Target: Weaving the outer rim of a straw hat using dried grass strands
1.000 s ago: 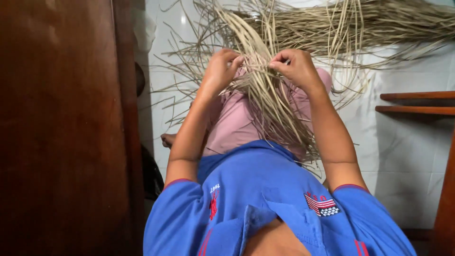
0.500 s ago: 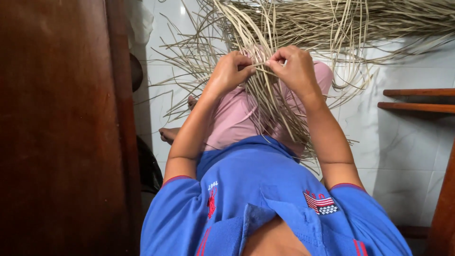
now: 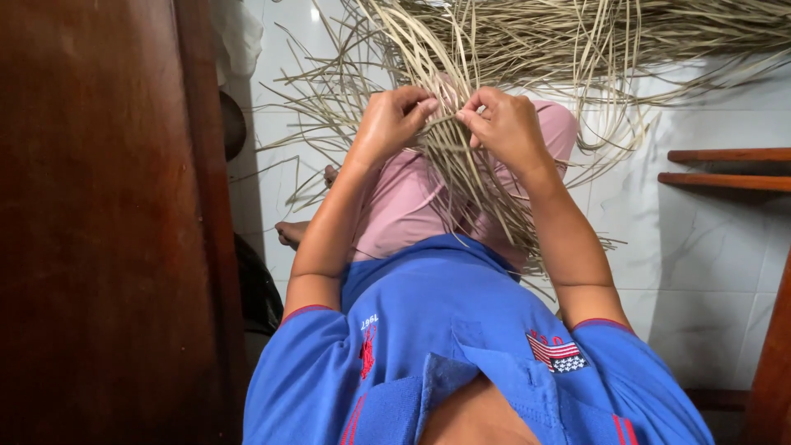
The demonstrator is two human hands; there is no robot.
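A white tiled floor (image 3: 709, 247) with faint grey veining fills the right and middle of the head view, its grout lines running under everything. Down the whole left side stands a tall panel of dark reddish-brown wood (image 3: 99, 222), polished and close to the person's left shoulder. At the right edge two dark wooden rails (image 3: 729, 167) of some piece of furniture jut in above the floor, with another wooden upright (image 3: 770, 363) lower down.

Across the top of the view lies a broad heap of dry, pale straw-coloured strips (image 3: 593, 37), long and flat, fanning out loosely over the tiles. From that heap a tighter bundle of strips (image 3: 478, 189) runs down across the person's lap, over pink trousers (image 3: 404, 206), with loose ends splaying to the left and right. The person sits on the floor in a blue collared shirt (image 3: 445, 330), one bare foot (image 3: 290, 233) showing on the tiles at the left.

Both hands meet above the lap, right on the bundle. The left hand (image 3: 394, 124) is curled closed, thumb and fingertips pinching a few strips. The right hand (image 3: 509, 128) faces it, just beside it, its fingers likewise pinched narrow on a thin strip between the two hands
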